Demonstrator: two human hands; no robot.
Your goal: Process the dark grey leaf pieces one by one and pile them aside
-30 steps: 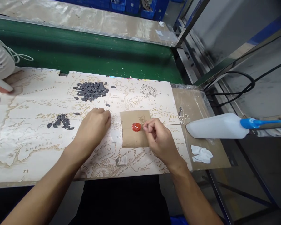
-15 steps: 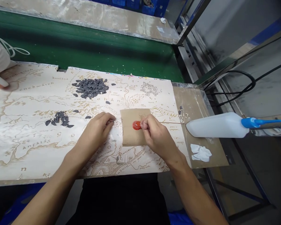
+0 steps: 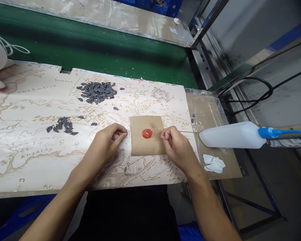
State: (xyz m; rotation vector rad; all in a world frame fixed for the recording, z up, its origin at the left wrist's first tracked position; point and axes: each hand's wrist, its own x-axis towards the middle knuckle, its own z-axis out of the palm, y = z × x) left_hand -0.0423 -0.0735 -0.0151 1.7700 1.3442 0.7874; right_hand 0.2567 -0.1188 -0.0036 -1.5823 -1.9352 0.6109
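Note:
My right hand [image 3: 177, 145] is closed in a pinch over the right edge of a brown cardboard square [image 3: 139, 147]. It grips a thin stick [image 3: 188, 132], whose shaft sticks out to the right behind the fingers. On the cardboard lies a glossy red round blob [image 3: 146, 133], with brown specks [image 3: 155, 130] beside it. My left hand [image 3: 107, 142] rests just left of the cardboard, thumb and forefinger pressed together. Whatever sits between those fingertips, if anything, is too small to make out.
Dark leaf-shaped pieces lie in a large pile [image 3: 97, 92] and a small pile [image 3: 62, 126] on the map-printed paper [image 3: 47, 167]. Tiny pale bits [image 3: 162, 95] are scattered behind the cardboard. A white bottle with a blue nozzle [image 3: 233, 134] and crumpled white tissue [image 3: 214, 163] are at right.
My right hand has moved right, off the red blob to the cardboard's edge, uncovering the brown specks. My left hand has shifted slightly right, its thumb and forefinger now pinched together.

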